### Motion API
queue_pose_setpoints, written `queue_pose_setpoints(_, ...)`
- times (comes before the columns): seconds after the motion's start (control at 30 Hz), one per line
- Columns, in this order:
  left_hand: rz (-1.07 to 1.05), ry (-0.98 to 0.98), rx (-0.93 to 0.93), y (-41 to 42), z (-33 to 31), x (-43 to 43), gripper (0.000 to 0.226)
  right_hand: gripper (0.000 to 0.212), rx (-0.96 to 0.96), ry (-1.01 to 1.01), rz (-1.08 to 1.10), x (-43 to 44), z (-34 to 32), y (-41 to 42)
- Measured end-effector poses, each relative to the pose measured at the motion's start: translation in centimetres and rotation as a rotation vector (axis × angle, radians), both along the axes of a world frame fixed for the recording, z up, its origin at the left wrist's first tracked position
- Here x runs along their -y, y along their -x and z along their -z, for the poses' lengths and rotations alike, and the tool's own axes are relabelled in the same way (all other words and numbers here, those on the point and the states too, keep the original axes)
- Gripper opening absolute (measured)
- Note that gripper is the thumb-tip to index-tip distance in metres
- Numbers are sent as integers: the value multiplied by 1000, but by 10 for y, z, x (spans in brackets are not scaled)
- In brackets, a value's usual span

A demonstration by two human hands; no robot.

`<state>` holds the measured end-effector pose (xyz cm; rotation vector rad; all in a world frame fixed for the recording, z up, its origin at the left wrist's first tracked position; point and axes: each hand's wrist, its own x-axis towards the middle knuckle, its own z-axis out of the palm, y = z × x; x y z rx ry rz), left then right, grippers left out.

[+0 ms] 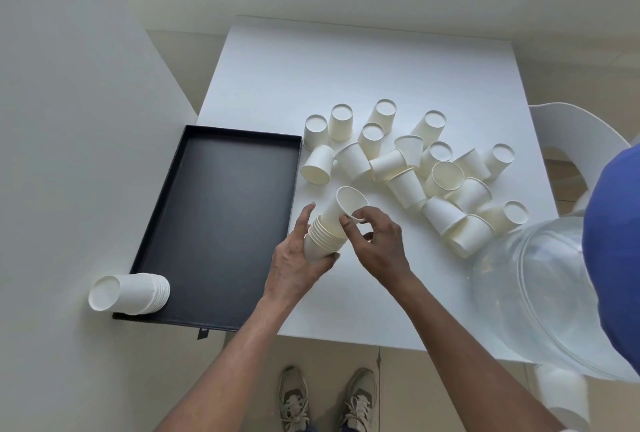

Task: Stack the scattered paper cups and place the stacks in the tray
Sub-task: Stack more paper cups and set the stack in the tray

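My left hand (298, 258) grips a tilted stack of white paper cups (323, 237) just right of the black tray (214, 223). My right hand (375, 241) pinches the rim of the top cup (348, 204), which sits partly inside the stack with its mouth up. A finished stack (131, 293) lies on its side in the tray's near left corner. Several loose cups (408, 164), some upside down and some on their sides, are scattered on the white table (277, 85) to the right of the tray.
A large clear plastic bowl (540, 293) stands at the table's near right corner. A white chair (581, 133) is beyond the right edge. A white wall (69, 119) runs close along the tray's left side. A blue cap brim (616, 241) covers the right edge of the view.
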<state>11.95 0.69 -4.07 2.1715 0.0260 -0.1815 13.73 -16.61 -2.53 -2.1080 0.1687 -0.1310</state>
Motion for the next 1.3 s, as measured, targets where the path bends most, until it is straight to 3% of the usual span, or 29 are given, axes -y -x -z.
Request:
queue_pose_setpoints(0.27,-7,73,20,12,-9,-3,100,42,-107,-39,-109,-12,-3,15)
queue_pose_setpoints(0.5,-6,117,79,21,-11,-12,81,52,-268,-239,-192,-36,-12,31)
queue_pose_setpoints(0.73,-339,353,-64,23,-20,-29,75,34,-409,-566,-110,-56,-18,29)
queue_pose_setpoints(0.87,-498,477,-114,20,-23,-43,77,21,-398,-532,-198,-68,-12,34)
queue_pose_setpoints(1.0,-642,631,-176,19,-29,-55,73,44,-329,-440,-309,-88,-9,35)
queue_pose_setpoints(1.17,-781,860,-302,14,-28,-69,39,51,-140,-198,-292,-127,-8,28)
queue_pose_setpoints(1.3,-938,1038,-412,15,-28,-82,52,59,-20,-46,-263,-152,-7,14)
